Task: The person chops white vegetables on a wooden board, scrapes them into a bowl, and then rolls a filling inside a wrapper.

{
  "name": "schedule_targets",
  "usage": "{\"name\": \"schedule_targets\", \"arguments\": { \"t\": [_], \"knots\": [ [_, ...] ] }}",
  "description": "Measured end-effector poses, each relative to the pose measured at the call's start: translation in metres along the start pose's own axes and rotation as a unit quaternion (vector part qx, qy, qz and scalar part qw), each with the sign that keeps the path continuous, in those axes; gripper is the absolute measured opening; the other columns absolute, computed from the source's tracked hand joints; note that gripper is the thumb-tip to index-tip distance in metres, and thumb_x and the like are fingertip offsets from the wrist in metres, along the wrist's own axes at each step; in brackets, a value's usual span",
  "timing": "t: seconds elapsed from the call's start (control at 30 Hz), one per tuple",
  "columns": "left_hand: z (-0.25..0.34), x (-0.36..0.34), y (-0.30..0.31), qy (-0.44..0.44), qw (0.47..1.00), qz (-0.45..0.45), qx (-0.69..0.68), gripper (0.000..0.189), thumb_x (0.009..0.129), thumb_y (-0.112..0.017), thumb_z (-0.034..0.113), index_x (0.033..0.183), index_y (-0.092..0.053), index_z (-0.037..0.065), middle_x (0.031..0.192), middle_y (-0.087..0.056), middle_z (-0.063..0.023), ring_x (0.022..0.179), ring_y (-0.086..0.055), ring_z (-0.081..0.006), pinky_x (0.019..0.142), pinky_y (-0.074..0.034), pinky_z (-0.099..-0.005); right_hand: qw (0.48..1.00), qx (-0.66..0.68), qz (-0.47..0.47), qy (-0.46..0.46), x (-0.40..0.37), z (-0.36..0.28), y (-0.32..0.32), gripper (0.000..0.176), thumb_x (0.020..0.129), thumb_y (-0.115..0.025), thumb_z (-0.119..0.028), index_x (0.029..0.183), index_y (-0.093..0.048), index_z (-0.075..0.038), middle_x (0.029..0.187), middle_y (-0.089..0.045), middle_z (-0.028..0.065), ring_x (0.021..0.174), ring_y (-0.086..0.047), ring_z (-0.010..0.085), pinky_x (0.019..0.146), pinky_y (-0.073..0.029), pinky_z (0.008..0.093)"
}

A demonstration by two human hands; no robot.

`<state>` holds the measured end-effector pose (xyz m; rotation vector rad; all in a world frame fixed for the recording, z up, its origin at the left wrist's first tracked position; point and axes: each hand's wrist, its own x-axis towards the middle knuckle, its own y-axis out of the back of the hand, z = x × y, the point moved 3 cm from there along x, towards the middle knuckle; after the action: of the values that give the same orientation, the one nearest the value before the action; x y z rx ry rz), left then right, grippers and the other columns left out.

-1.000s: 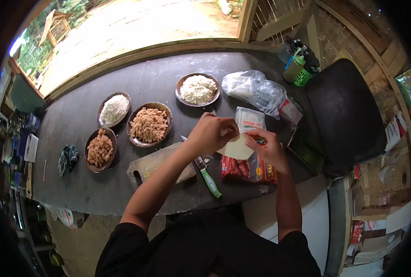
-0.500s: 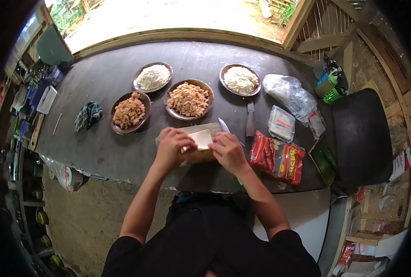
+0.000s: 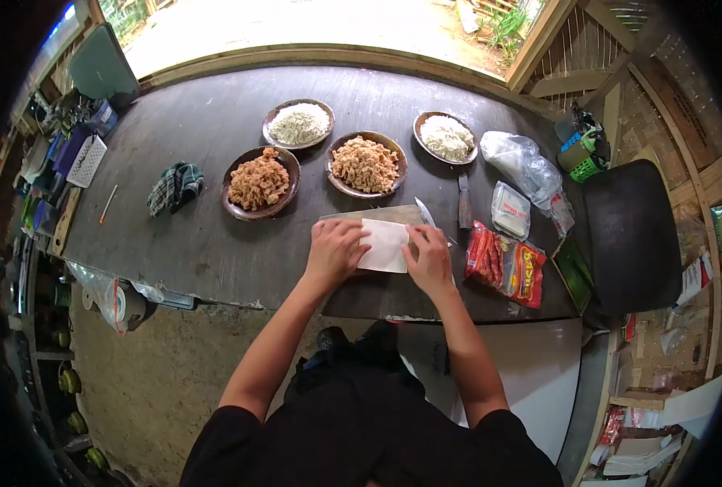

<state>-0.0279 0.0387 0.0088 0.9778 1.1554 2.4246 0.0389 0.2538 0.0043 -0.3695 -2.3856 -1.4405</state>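
Observation:
A thin white square wrapper [image 3: 384, 246], like a pastry skin, lies spread between my hands over a wooden chopping board [image 3: 401, 214]. My left hand [image 3: 338, 250] grips its left edge, fingers bent and thumb on the near side. At the opposite edge, my right hand [image 3: 429, 256] holds the sheet between thumb and fingers. Both hands partly hide the board. Just beyond my right hand lies a knife blade [image 3: 425, 213], its handle out of sight. A red sausage packet [image 3: 504, 265] is to the right of that hand.
Bowls of brown crumbly filling [image 3: 258, 180], [image 3: 366, 165] and of white powder [image 3: 298, 124], [image 3: 447, 138] stand beyond the board. A dark-handled tool [image 3: 464, 203], a pack of white squares [image 3: 510, 210] and a plastic bag [image 3: 523, 166] lie right. A checked cloth [image 3: 175, 189] is left.
The wrapper, partly hidden and tilted before, now shows as a flat square between my hands. My hands have drawn slightly nearer my body, and the whole view has shifted.

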Motion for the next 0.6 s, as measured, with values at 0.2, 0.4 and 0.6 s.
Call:
{"name": "schedule_targets", "arguments": {
  "t": [0.2,0.4,0.6],
  "knots": [
    [0.003,0.032,-0.023,-0.037,0.993,-0.077,0.080,0.048,0.082,-0.078,0.046,0.121,-0.072,0.019,0.131,-0.063,-0.0017,0.124,-0.054,-0.0225,0.105,-0.033,-0.0480,1.000,-0.007,-0.014,0.013,0.031,0.001,-0.013,0.043,0.081,-0.079,-0.017,0.122,-0.071,-0.006,0.115,-0.063,0.0140,0.113,-0.059,0.0351,0.101,-0.047,0.0452],
    [-0.005,0.045,-0.024,-0.030,0.990,-0.115,0.076,0.047,0.072,-0.084,0.051,0.107,-0.073,0.023,0.127,-0.064,0.0017,0.125,-0.053,-0.0201,0.106,-0.031,-0.0470,0.992,0.049,-0.111,-0.025,0.049,0.012,-0.012,0.035,0.076,-0.083,-0.020,0.108,-0.077,-0.008,0.103,-0.067,0.0131,0.105,-0.062,0.0336,0.094,-0.051,0.0443],
    [-0.012,0.061,-0.031,-0.026,0.994,-0.096,0.043,0.029,0.075,-0.084,0.043,0.092,-0.073,0.022,0.097,-0.071,0.0038,0.106,-0.061,-0.0203,0.100,-0.034,-0.0431,0.991,0.005,-0.127,0.027,0.065,0.014,-0.006,0.027,0.074,-0.085,-0.024,0.097,-0.080,-0.010,0.091,-0.066,0.0124,0.094,-0.063,0.0331,0.091,-0.052,0.0422]
  ]
}}
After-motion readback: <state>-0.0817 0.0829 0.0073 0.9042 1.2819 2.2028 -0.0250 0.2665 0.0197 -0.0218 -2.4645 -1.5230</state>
